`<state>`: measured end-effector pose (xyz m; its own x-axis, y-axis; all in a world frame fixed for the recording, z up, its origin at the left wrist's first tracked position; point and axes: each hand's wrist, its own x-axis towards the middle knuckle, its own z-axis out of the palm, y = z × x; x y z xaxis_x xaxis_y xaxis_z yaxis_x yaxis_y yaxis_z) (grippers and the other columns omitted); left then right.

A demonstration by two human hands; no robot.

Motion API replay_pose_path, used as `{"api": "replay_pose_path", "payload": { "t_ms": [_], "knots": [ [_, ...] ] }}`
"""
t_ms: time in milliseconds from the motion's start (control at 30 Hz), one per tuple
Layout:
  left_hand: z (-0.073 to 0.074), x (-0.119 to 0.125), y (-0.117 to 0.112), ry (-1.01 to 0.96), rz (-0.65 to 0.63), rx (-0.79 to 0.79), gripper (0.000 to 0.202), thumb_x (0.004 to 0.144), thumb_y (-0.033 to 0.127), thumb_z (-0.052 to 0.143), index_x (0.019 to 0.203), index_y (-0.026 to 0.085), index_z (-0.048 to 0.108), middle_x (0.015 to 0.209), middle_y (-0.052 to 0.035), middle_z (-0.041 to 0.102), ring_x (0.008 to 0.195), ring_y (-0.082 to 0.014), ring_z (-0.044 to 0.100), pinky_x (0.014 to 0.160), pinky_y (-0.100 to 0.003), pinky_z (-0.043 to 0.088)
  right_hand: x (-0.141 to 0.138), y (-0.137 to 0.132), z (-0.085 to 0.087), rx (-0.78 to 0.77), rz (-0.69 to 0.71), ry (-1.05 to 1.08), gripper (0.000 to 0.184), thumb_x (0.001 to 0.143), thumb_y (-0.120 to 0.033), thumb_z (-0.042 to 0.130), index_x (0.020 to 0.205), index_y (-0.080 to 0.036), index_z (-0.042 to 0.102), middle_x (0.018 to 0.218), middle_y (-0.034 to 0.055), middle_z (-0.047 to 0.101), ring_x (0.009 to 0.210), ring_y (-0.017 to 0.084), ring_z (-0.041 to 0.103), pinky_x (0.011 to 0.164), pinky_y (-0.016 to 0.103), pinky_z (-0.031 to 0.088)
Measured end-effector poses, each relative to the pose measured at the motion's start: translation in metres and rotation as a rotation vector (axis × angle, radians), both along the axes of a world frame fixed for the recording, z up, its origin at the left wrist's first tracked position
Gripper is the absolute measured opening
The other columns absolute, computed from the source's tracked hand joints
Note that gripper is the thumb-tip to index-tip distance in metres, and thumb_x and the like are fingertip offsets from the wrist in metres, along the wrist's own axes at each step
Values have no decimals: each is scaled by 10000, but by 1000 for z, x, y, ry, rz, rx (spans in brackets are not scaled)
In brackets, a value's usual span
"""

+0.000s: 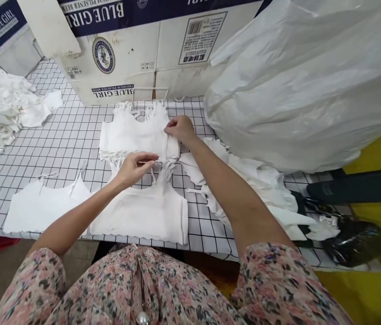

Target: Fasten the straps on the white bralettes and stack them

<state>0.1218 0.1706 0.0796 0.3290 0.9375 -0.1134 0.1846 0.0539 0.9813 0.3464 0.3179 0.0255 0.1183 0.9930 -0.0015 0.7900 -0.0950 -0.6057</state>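
My right hand (181, 129) is closed in a pinch at the right side of a neat stack of white strappy tops (132, 135). From its fingertips a thin white strap (164, 155) runs down toward the white camisole top (143, 214) spread flat near the table's front edge. My left hand (136, 169) hovers over the gap between stack and camisole, its fingers stretched out and apart from the thumb, with nothing seen in it. Left of that camisole lies a second white camisole top (46, 203), laid flat with its straps upward and partly behind my left forearm.
White cardboard cartons (122, 54) stand along the back of the grid-patterned tablecloth (71, 140). A big white plastic bag (298, 90) bulges at the right. Loose white garments (254, 176) lie below it, and another heap (1, 108) sits at left. A black plastic bundle (355, 241) is at far right.
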Motion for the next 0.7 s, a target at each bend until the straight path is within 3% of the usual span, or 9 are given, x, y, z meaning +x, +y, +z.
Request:
{"api": "replay_pose_path", "payload": {
  "t_ms": [167, 333, 467, 600, 700],
  "knots": [
    [-8, 22, 29, -135, 74, -224, 159, 897, 92, 703, 1003, 108, 821, 1050, -99, 838, 859, -124, 752, 820, -261, 614, -5, -4, 3, -60, -52, 11, 206, 820, -374, 763, 789, -222, 626, 941, 84, 711, 1210, 340, 550, 1098, 586, 409],
    [-9, 34, 40, -226, 99, -376, 85, 856, 69, 765, 929, 103, 791, 890, -73, 817, 725, -113, 726, 791, -282, 613, -12, -5, 7, -101, -52, 19, 135, 811, -278, 733, 774, -221, 617, 989, 74, 735, 1212, 323, 560, 1127, 631, 375],
    [-8, 29, 39, -248, 112, -390, 89, 837, 68, 794, 919, 102, 789, 869, -70, 811, 721, -114, 722, 826, -303, 616, -11, -5, 9, -130, -60, 21, 223, 753, -347, 817, 757, -227, 630, 998, 90, 745, 1300, 371, 515, 1150, 669, 345],
    [-5, 23, 35, -251, 109, -385, 76, 853, 73, 784, 923, 99, 794, 873, -72, 811, 721, -112, 724, 824, -304, 616, -9, -7, 11, -147, -93, 32, 251, 784, -392, 803, 752, -221, 622, 1005, 84, 735, 1220, 348, 569, 1126, 647, 394],
    [-3, 19, 30, -251, 120, -375, 91, 870, 51, 750, 935, 93, 797, 866, -73, 809, 725, -109, 729, 788, -283, 609, -9, -8, 11, -145, -111, 30, 236, 765, -350, 810, 737, -217, 617, 994, 80, 730, 1249, 357, 559, 1135, 658, 391]
  ]
}}
